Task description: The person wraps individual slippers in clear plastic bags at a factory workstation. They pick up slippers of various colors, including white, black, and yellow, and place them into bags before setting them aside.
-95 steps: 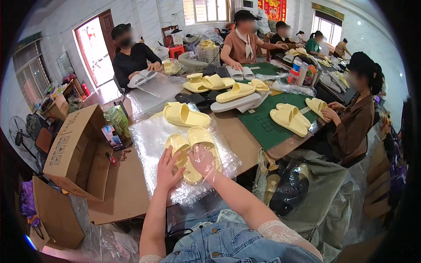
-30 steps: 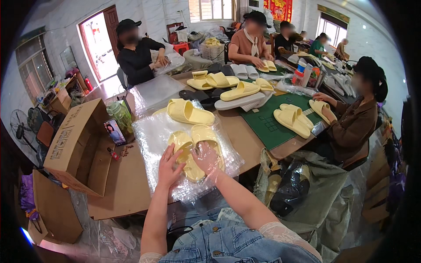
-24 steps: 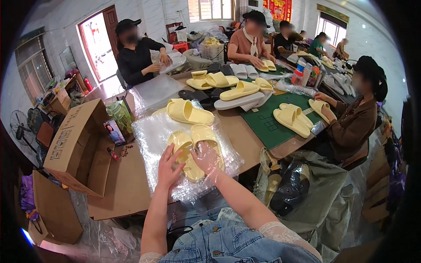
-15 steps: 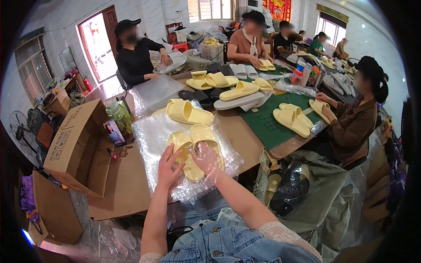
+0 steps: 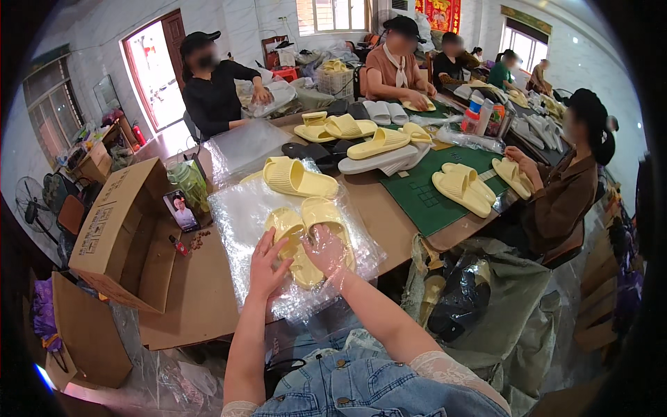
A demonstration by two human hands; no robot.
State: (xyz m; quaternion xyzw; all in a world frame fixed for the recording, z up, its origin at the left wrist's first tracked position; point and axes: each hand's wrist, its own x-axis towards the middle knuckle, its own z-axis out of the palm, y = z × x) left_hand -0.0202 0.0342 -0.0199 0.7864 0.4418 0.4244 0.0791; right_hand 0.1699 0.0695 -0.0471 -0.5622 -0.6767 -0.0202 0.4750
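A pair of pale yellow slippers (image 5: pixel 316 208) lies inside a clear plastic bag (image 5: pixel 240 240) at the table's front. My right hand (image 5: pixel 325 251) reaches under the plastic and grips the slippers near their inner edges; its fingertips are partly hidden by film glare. Resting on the left slipper from outside, my left hand (image 5: pixel 268 263) has its fingers spread over the plastic. Just beyond, another yellow slipper (image 5: pixel 299 179) sits on the stacked bags.
A cardboard box (image 5: pixel 114 236), a phone (image 5: pixel 182 210) and a green jar (image 5: pixel 187 182) stand left. Grey slippers (image 5: pixel 382 161) and more yellow ones (image 5: pixel 462 191) lie ahead and right, some on a green mat (image 5: pixel 417 208). Co-workers sit round the table; a sack (image 5: pixel 507 313) hangs right.
Both my hands and the slippers under them stay almost still. The co-worker at right has shifted a slipper slightly to the right; the far co-worker's hands have moved over another slipper.
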